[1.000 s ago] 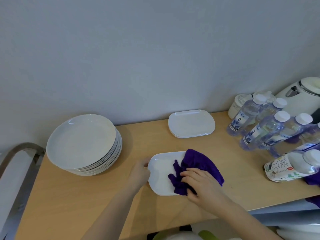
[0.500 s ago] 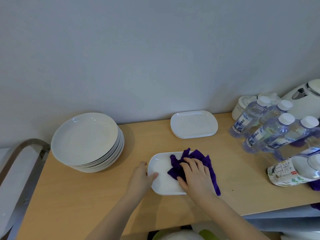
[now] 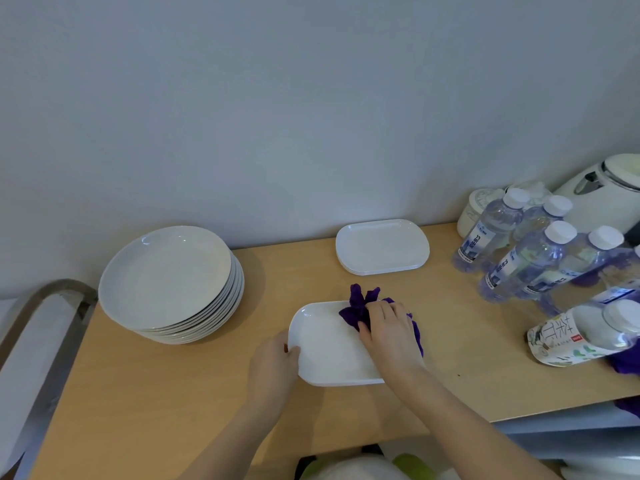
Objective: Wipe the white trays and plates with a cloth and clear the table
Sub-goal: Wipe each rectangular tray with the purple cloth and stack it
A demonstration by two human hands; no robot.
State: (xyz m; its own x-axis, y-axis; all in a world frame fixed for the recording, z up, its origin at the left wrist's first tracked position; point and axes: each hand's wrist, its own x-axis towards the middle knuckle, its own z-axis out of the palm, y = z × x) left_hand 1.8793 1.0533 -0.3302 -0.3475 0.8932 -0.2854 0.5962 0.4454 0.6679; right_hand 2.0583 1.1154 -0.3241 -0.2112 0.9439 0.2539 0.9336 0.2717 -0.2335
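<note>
Purple cloth (image 3: pixel 360 308) bunched under the right hand (image 3: pixel 389 332) scrubs the white tray (image 3: pixel 325 348), its edge gripped by the left hand (image 3: pixel 273 363); stacking probably follows.

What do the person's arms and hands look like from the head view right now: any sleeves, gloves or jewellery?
Both forearms are bare as far as the frame shows, with no sleeves in view. The left hand and right hand wear no gloves, and no watch, bracelet or ring is visible. The left thumbnail looks dark, perhaps polish; too small to be sure.
</note>
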